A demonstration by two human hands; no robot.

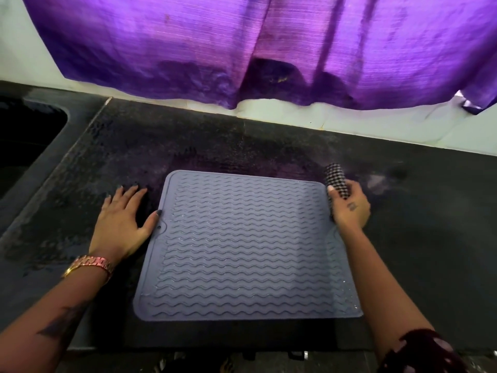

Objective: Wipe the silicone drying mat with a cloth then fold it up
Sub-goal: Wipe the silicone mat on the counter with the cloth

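At the far left edge of the frame we see a dark sink basin [27, 138] sunk into the black countertop [166, 146]. Moving right, our left hand [122, 219] lies flat on the counter in the centre-left, fingers spread and holding nothing, its thumb just touching the left edge of the mat; a rose-gold watch [90, 265] circles that wrist. The grey silicone drying mat [247, 249] fills the middle of the frame, lying flat and unfolded on the counter, its wavy ridges facing up, with small droplets glinting toward its lower right corner. At the mat's upper right corner, our right hand [349, 205] is closed around a black-and-white checked cloth [336, 181], which sticks up out of the fist just beside the mat's edge. Across the top of the frame hangs a purple curtain [242, 44] against a pale wall [403, 127].
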